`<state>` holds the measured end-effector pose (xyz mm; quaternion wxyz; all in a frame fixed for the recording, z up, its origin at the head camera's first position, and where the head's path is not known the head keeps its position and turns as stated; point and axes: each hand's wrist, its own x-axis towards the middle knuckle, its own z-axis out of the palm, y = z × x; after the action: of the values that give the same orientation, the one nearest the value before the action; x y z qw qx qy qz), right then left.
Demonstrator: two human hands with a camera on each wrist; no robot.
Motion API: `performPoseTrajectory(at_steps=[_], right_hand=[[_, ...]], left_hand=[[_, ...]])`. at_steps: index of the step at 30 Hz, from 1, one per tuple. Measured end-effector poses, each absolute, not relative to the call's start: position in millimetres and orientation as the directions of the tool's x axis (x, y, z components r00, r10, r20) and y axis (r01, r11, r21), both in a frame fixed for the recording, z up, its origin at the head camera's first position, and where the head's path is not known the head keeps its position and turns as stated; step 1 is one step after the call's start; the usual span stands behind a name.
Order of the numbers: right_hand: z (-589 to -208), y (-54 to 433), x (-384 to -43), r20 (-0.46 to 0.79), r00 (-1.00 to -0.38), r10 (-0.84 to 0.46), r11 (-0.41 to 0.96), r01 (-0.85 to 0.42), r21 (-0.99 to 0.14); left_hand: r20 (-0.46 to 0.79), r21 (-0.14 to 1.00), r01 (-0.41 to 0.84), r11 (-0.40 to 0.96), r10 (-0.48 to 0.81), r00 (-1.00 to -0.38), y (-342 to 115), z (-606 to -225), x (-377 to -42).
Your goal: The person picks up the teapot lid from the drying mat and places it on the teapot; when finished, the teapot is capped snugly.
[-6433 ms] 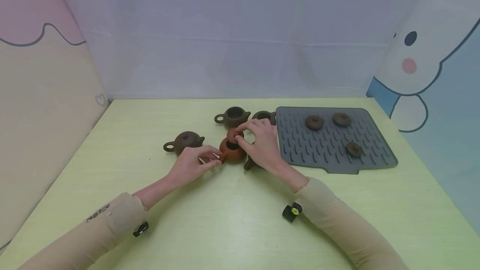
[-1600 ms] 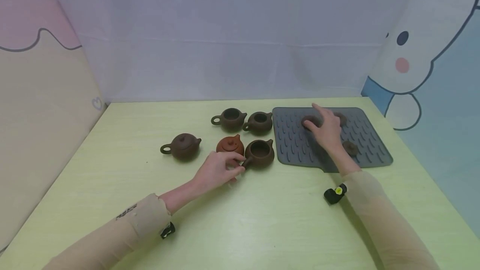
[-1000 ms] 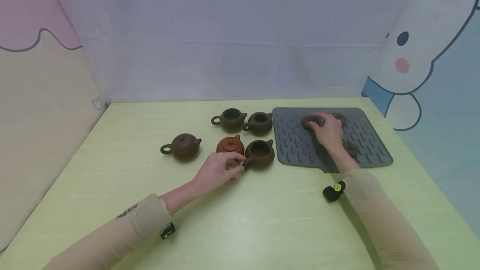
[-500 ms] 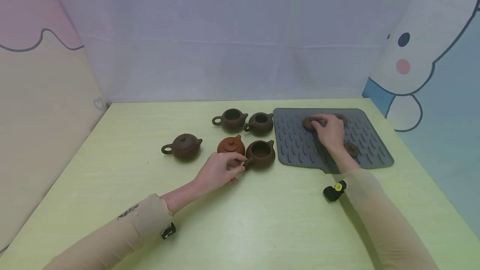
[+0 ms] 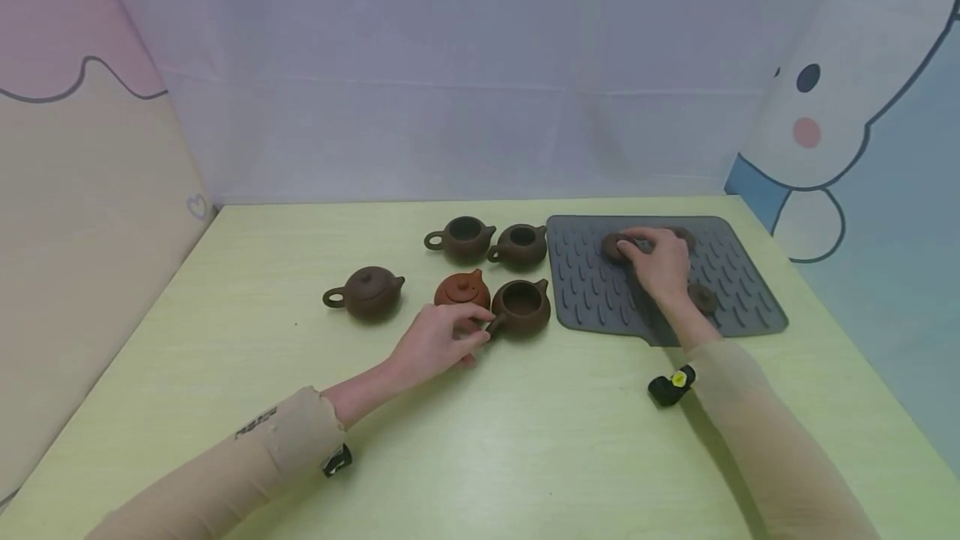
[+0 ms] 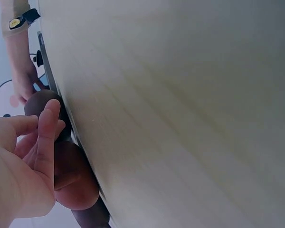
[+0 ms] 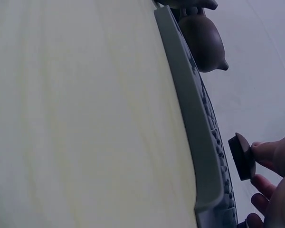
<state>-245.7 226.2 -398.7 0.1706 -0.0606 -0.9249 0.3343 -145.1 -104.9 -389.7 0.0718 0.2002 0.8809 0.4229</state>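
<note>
My left hand [image 5: 435, 346] pinches the handle of an open dark brown teapot [image 5: 522, 307], whose spout points to the back right. In the left wrist view the thumb and fingertips meet in front of this pot [image 6: 43, 100]. Over the grey ridged mat [image 5: 592, 307], my right hand [image 5: 662, 263] pinches a dark brown teapot lid [image 5: 613, 248]. The right wrist view shows that lid [image 7: 242, 156] tilted between the fingertips, just off the mat's ridges. Beside the open pot stands an orange-red teapot [image 5: 459, 290] with its lid on, partly hidden by my left hand.
Two open brown teapots, one on the left [image 5: 463, 240] and one on the right [image 5: 519, 247], stand behind. A lidded brown teapot [image 5: 369, 293] is at the left. Two more lids, a near one [image 5: 703, 298] and a partly covered far one [image 5: 684, 237], lie on the mat.
The orange-red lid, earlier held over its pot, now sits on it. My left hand has shifted to the brown pot's handle. My right hand has closed on a mat lid and raised it slightly.
</note>
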Motion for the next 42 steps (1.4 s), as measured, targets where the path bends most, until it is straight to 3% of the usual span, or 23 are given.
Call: performPoseTrajectory(at_steps=[29, 42], right_hand=[[-386, 189, -221, 0.356, -0.928, 0.112, 0.593, -0.225, -0.773], [-379, 158, -199, 0.368, -0.93, -0.019, 0.511, -0.325, -0.796]], left_hand=[[0.052, 0.767, 0.31, 0.562, 0.427, -0.903, -106, -389, -145], [0.056, 0.76, 0.318, 0.568, 0.43, -0.901, -107, -391, -146]])
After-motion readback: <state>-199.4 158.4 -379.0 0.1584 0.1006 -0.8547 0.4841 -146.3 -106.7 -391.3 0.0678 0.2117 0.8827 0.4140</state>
